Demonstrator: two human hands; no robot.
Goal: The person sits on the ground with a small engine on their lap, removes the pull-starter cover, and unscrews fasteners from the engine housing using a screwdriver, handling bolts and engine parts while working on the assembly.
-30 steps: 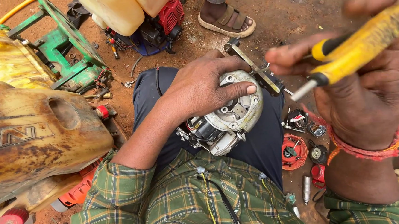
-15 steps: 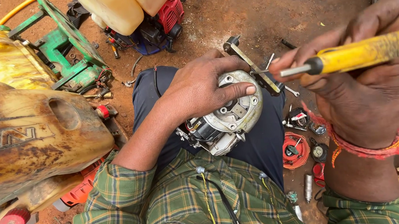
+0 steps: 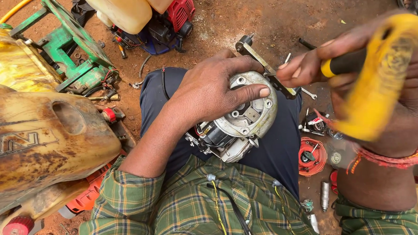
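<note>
**Small engine steadied on the lap, screwdriver raised**

We sit on the bare red dirt ground with a small engine resting on our lap, on the dark trousers. Our left hand lies spread over the top of it, palm down, fingers wrapped across the round grey metal housing, thumb tip near its right rim. Our right hand is closed around a screwdriver with a yellow and black handle, held up near the camera and blurred; we cannot see its tip clearly.

The engine looks like cast metal: heavy for its size, stiff, with bolt heads and fins that give grip. Probably greasy, so a flat palm on the round face plus fingers hooked over the rim seems the safest hold. Wires and a black part on its left side look delicate; better keep off them.

A flat metal bar tool lies on the ground just past the engine's upper right edge. A red round recoil part sits on the ground beside our right thigh, with small loose parts near it. To our left, a rusty yellow tank; beyond it a green metal frame and a red-and-black motor unit under a cream canister.
</note>
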